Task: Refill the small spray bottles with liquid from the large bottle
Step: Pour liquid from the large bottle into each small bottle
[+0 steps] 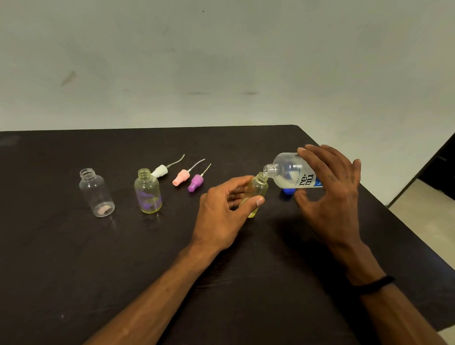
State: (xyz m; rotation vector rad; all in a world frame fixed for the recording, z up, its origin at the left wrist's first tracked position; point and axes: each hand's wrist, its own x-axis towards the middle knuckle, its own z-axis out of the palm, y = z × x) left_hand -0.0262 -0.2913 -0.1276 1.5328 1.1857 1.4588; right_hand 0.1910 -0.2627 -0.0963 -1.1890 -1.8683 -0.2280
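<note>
My right hand (331, 191) grips the large clear bottle (292, 174), tipped on its side with its open neck against the mouth of a small yellowish bottle (258, 190). My left hand (225, 205) holds that small bottle upright on the dark table (63, 257), thumb in front and fingers behind. A second small yellowish bottle (148, 191) stands open further left. A small clear bottle (96, 192) stands open at the far left.
Three loose spray tops with dip tubes lie behind the bottles: white (160, 170), pink (181, 178) and purple (196, 183). A blue cap (289, 191) sits under the large bottle. The table's right edge runs close past my right hand.
</note>
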